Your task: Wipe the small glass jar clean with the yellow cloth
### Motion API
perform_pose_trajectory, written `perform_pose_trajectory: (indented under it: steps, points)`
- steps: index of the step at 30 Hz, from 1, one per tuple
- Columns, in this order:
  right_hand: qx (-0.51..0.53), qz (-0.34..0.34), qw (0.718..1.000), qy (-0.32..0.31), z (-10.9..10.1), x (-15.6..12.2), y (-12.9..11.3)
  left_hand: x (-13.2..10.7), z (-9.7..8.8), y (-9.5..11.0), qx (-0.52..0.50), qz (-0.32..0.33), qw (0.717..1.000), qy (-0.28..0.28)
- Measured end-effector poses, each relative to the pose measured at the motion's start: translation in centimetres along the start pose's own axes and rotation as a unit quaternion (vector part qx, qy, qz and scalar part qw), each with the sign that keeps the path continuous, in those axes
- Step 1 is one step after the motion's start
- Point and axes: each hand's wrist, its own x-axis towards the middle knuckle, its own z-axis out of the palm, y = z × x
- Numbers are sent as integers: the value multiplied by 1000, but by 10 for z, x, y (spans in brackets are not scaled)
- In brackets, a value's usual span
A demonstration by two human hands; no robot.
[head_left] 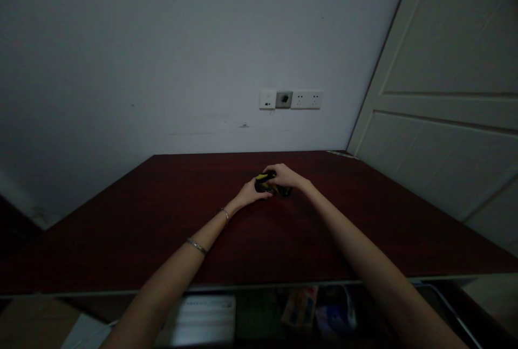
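Note:
Both arms reach out over the dark red tabletop (pixel 259 241), and the hands meet near its middle. A small black-and-yellow object (pixel 265 178) is between them; its kind is hard to make out in the dim light. My left hand (pixel 247 194) is closed around its left side, with the thumb along the lower front. From above and the right, my right hand (pixel 284 175) grips it with bent fingers. A dark part of the object shows below the right palm. Some of the fingers are hidden behind it.
A white wall with a row of sockets (pixel 306 100) rises behind the table. On the right stands a pale panelled door (pixel 449 95). Below the front edge, an open space holds a silver box (pixel 206 319), a patterned packet (pixel 300 308) and a blue-and-white package (pixel 335 316).

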Motion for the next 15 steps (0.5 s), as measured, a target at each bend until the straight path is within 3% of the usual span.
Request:
perform_pose_trajectory:
  steps: [3,7,10,15]
  points:
    - [-71,-32,997,-13,6,-3,-5,1,1,-2,4,-2,1000,4]
    - [-163,-62,984,19,20,-10,-11,3,3,-7,20,-1,1000,23]
    - [-143,-79,986,19,21,-16,-12,3,2,-8,33,-1,999,28]
    - [-97,-75,991,-54,11,-24,-12,4,1,-7,65,-13,997,26]
